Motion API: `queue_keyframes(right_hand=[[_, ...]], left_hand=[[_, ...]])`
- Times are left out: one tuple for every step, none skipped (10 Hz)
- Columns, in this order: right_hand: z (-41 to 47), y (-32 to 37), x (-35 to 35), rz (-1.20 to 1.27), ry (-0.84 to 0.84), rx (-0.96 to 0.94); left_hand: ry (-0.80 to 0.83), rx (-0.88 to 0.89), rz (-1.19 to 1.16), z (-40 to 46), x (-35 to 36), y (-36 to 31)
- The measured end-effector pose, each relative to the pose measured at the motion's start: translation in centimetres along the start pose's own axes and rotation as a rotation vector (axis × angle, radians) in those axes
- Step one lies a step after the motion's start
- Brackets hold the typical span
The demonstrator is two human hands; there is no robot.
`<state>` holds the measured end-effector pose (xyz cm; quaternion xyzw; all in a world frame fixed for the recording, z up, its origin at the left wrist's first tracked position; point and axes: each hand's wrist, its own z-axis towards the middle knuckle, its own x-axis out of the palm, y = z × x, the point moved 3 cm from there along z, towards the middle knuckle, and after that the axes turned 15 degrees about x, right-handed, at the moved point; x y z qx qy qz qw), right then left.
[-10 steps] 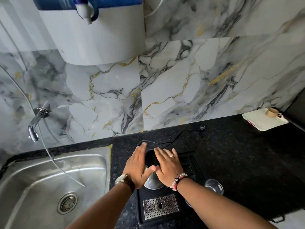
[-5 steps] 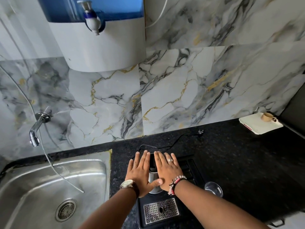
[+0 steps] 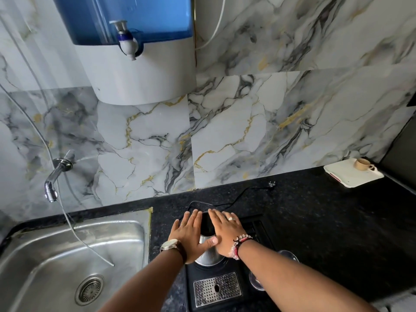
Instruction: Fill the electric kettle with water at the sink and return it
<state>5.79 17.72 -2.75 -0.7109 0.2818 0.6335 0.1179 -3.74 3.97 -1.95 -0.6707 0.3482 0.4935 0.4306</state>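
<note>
The electric kettle (image 3: 208,255) has a steel body and a dark top. It stands on a black tray (image 3: 258,230) on the counter, right of the steel sink (image 3: 51,251). My left hand (image 3: 188,236) lies flat against the kettle's left side, fingers straight, thumb across the steel body. My right hand (image 3: 227,233) lies flat on its right side, fingers straight and spread. Both hands cover most of the kettle, and neither is curled around a handle. The wall tap (image 3: 53,181) sticks out above the sink's far left.
A thin clear tube (image 3: 74,230) hangs into the sink near the drain (image 3: 89,289). A blue and white water purifier (image 3: 135,52) is mounted above. The kettle's cord and plug (image 3: 271,183) lie unplugged behind. A drip grate (image 3: 217,289), a clear glass (image 3: 289,258) and a white tray (image 3: 346,179) holding a cup sit on the counter.
The view has tilted up, showing more of the purifier. My hands have stayed flat on the kettle, and the left thumb has slid further across its body.
</note>
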Motion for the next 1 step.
queue_keyframes(right_hand=[[1.19, -0.9, -2.28, 0.02, -0.052, -0.014]], left_hand=[[-0.032, -0.021, 0.038, 1.41, -2.87, -0.1]])
